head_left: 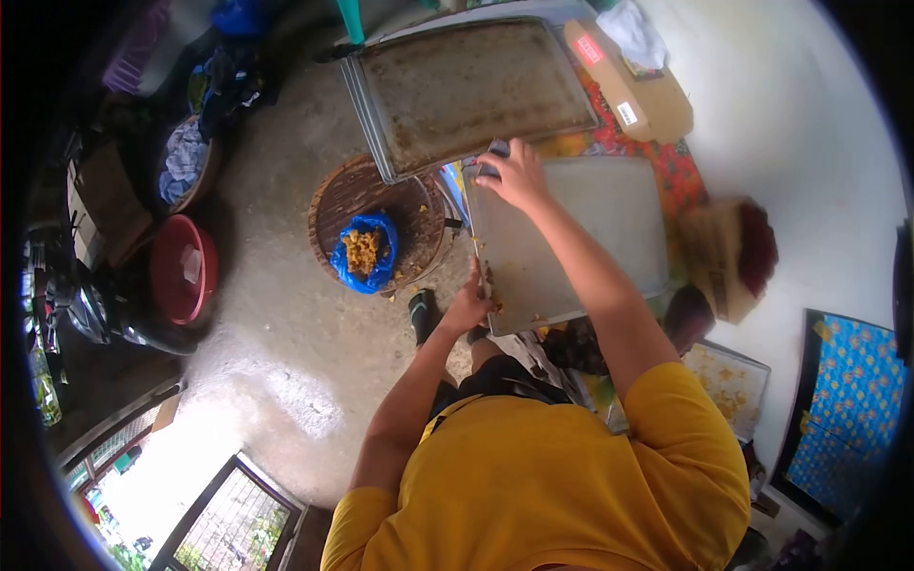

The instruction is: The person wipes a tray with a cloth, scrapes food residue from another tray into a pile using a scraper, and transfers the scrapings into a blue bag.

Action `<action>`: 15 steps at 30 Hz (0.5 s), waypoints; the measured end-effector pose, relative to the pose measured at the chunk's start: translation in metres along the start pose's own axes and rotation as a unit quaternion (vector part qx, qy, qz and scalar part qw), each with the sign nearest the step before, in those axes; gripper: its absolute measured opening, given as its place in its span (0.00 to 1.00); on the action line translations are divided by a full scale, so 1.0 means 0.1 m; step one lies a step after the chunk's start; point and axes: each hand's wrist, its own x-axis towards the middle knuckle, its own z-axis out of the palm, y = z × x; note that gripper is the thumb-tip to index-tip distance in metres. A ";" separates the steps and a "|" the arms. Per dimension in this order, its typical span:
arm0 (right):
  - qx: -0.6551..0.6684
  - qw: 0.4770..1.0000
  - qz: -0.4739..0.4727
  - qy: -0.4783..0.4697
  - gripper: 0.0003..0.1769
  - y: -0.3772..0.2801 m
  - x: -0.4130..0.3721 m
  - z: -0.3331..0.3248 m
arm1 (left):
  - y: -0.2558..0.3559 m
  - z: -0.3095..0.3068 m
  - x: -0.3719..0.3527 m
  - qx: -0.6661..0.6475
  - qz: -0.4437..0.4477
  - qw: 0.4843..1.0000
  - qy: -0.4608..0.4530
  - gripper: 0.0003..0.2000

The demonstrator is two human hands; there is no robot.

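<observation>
A grey tray (590,238) is gripped by closed hands, right hand (514,176) at its 11 o'clock corner, left hand (466,306) at 7 o'clock.

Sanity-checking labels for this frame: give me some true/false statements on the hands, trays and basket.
1. The right hand grips the grey tray at its far edge. True.
2. The left hand rests in the blue bag. False: it is at the tray's near edge.
3. The blue bag sits in a woven basket. True.
4. The red basin lies on the tray. False: it stands on the floor, far left.
</observation>
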 end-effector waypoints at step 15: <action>0.003 1.000 -0.005 0.007 0.21 -0.08 -0.02 0.01 | -0.07 0.00 0.03 -0.025 0.012 1.000 -0.006 0.49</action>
